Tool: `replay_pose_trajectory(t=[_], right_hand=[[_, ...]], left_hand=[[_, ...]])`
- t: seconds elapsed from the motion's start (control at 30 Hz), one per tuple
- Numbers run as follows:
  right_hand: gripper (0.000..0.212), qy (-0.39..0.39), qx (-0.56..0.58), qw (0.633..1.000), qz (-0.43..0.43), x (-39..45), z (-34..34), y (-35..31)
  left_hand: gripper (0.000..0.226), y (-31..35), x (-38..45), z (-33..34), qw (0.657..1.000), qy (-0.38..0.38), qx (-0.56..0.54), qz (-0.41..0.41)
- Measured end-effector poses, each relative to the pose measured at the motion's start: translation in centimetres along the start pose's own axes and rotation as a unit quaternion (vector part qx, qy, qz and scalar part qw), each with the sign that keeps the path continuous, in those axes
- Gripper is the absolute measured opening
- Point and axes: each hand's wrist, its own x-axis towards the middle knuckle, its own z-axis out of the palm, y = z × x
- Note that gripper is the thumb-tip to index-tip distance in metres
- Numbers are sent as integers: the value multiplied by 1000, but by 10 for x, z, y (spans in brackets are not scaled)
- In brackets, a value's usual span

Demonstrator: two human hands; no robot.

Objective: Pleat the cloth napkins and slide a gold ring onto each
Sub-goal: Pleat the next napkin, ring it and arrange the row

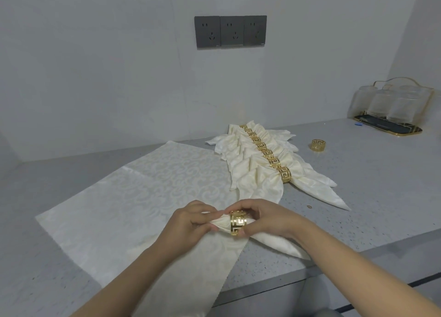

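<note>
I see the left hand pinching the pleated napkin tip. The right hand grips 1 gold ring around it (finished napkins lie behind).

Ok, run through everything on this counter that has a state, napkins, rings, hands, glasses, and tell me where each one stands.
Left hand: pinching the gathered napkin's end.
Right hand: gripping the gold ring.
Gold ring: partway on the napkin.
Pleated napkin: gathered, being ringed.
Finished napkins: pleated, ringed, in an overlapping row.
Spare ring: loose on the counter.
Flat napkin: spread out, unpleated.
Glasses: standing in the gold rack.
</note>
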Motion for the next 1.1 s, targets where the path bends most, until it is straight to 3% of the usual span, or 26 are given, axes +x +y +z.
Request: replay_pose_trajectory(t=[0.23,0.33,0.47,0.63,0.8,1.1], right_hand=[[49,54,53,997,-20,2,5,4],[42,60,64,996,-20,4,11,8],[36,81,50,995,-41,6,21,15],[38,132,56,988,-61,3,27,18],[37,160,-17,986,-51,-3,29,22],[28,185,-51,980,-49,1,31,28]], left_hand=[[53,6,-2,-3,978,-11,-102,-179],[55,8,-3,-2,968,-29,-125,-214],[60,8,-2,6,974,-45,-94,-199],[86,8,-1,7,976,-109,-37,-185],[49,13,-1,16,988,-47,37,-142],[54,4,-15,8,983,-5,147,-107]])
